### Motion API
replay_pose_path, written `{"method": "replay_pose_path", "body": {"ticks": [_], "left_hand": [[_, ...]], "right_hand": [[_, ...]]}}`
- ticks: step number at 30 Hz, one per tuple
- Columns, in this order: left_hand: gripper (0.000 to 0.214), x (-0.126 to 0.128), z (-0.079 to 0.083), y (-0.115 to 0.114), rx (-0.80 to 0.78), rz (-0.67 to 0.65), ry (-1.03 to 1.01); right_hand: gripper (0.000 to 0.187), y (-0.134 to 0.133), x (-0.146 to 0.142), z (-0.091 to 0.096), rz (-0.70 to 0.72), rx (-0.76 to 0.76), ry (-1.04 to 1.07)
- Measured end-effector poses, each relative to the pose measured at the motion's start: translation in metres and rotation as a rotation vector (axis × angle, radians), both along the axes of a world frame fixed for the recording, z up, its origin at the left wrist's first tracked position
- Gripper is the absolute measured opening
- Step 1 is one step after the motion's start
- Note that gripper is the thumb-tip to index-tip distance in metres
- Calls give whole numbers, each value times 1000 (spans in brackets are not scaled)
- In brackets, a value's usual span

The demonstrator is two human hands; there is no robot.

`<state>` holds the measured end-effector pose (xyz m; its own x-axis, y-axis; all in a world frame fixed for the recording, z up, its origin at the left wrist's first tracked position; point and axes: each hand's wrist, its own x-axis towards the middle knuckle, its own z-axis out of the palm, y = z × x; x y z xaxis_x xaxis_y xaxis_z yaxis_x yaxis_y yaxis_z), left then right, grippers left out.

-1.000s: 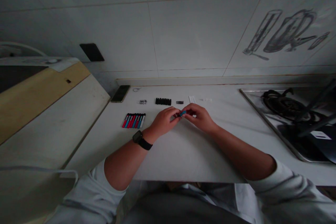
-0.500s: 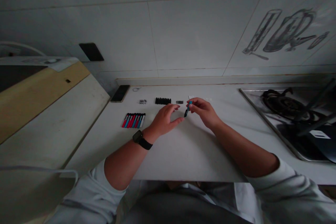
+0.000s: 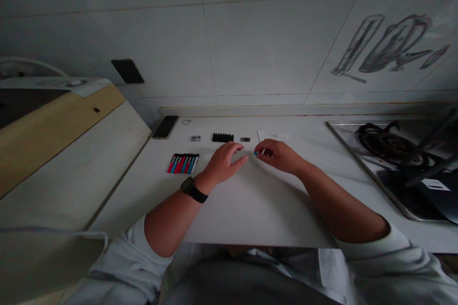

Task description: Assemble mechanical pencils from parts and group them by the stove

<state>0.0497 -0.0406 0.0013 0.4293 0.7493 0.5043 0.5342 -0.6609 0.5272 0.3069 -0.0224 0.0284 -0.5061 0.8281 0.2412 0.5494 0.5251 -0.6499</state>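
Observation:
My right hand (image 3: 279, 155) rests low over the white countertop (image 3: 250, 200), its fingers curled round a small blue pen piece (image 3: 256, 153); only the blue tip shows past the fingertips. My left hand (image 3: 224, 163), a dark watch on its wrist, lies beside it with fingers loosely spread and nothing in them. A row of red and blue pen barrels (image 3: 182, 163) lies to the left of my left hand. Further back sit a row of black caps (image 3: 222, 137), a small cluster of metal springs (image 3: 195, 138), a few small black parts (image 3: 245, 139) and white refill tubes (image 3: 262, 135).
A dark phone (image 3: 165, 127) lies at the back left of the counter. A gas hob (image 3: 400, 162) fills the right side. A wooden-topped surface (image 3: 53, 128) stands on the left. Tiled wall behind carries a drawing of kitchenware (image 3: 386, 45).
Both hands held the blue piece together a second ago. The left hand let go and opened. The right hand lifted the piece, then lowered it toward the counter with its fingers closed over it.

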Motion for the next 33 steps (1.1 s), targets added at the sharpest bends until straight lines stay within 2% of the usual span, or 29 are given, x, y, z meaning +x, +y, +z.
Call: {"method": "replay_pose_path", "body": {"ticks": [4, 10, 17, 25, 33], "left_hand": [[22, 1, -2, 1, -17, -9, 29], [19, -1, -4, 3, -12, 25, 55], [14, -1, -2, 4, 11, 24, 85], [14, 1, -2, 2, 28, 6, 141], [18, -1, -2, 3, -32, 47, 178]], "right_hand": [[20, -5, -1, 3, 98, 35, -267], [18, -8, -4, 2, 186, 66, -436], [19, -6, -3, -2, 214, 38, -466], [21, -10, -5, 9, 246, -12, -542], [23, -7, -3, 0, 174, 132, -430]]}}
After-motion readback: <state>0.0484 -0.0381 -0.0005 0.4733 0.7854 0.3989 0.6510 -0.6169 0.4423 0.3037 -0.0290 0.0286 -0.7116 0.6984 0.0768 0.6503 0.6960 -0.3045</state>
